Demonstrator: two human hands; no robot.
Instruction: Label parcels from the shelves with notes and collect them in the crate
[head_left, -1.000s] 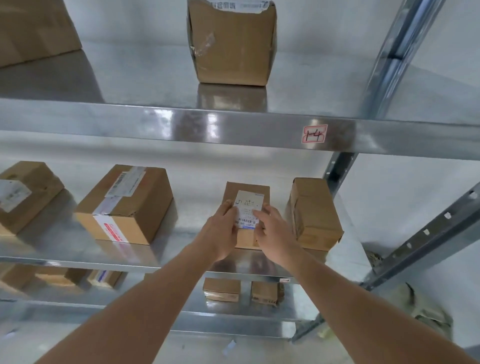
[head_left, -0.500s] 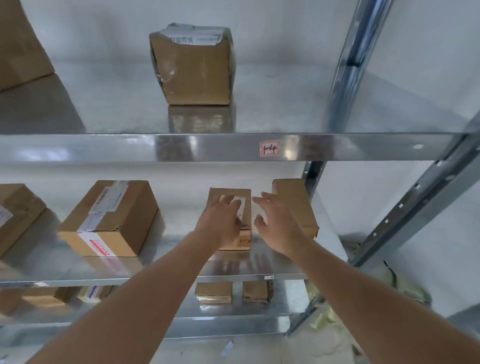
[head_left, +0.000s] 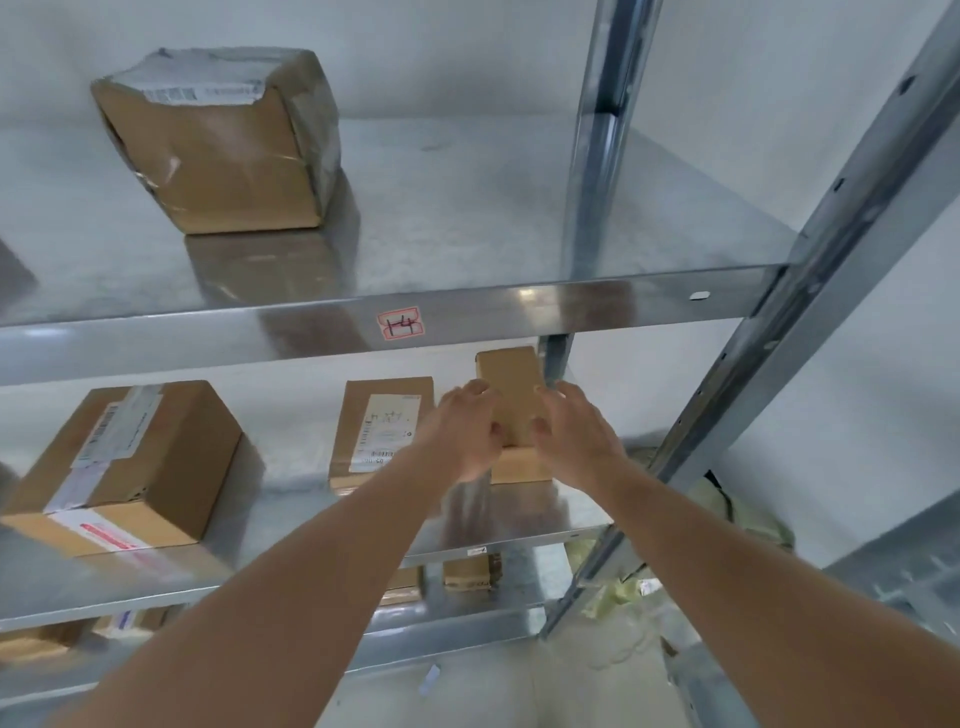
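Observation:
On the middle shelf (head_left: 519, 543), a flat brown parcel (head_left: 410, 397) lies with a white handwritten note (head_left: 387, 431) stuck on its top. Just to its right sits a smaller plain brown parcel (head_left: 511, 389) with no note, resting on the shelf. My left hand (head_left: 462, 434) is at that parcel's left side and my right hand (head_left: 571, 436) at its right side. Fingers are spread and both thumbs lie against its top face. The parcel's near end is hidden behind my hands. No crate is in view.
A larger taped box (head_left: 124, 462) sits left on the same shelf. A crumpled parcel (head_left: 223, 140) stands on the upper shelf, whose front edge carries a red "14" tag (head_left: 400, 325). Small parcels (head_left: 470, 571) lie on the shelf below. Steel uprights (head_left: 769, 364) rise at right, with bags (head_left: 727, 512) behind.
Both hands have left the noted parcel and moved right to the plain parcel beside it. My view has shifted left and upward.

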